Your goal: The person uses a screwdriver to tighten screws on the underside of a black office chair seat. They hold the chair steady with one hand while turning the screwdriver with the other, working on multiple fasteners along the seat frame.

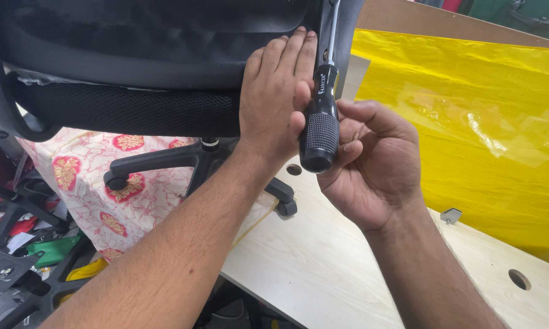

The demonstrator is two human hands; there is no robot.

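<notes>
A black office chair (134, 73) lies tipped with its seat edge toward me and its wheeled base (195, 159) pointing left. My left hand (273, 97) presses flat against the chair's right side. My right hand (372, 161) grips a screwdriver (320, 119) by its black knurled handle. The metal shaft runs up to the chair's edge, where the tip is hidden.
A pale wooden board (323, 262) with round holes lies under my arms. A yellow plastic sheet (469, 128) covers the right side. A small metal bracket (451, 215) rests on the board. Patterned white and red cloth (97, 183) and black chair parts (12, 256) lie at the left.
</notes>
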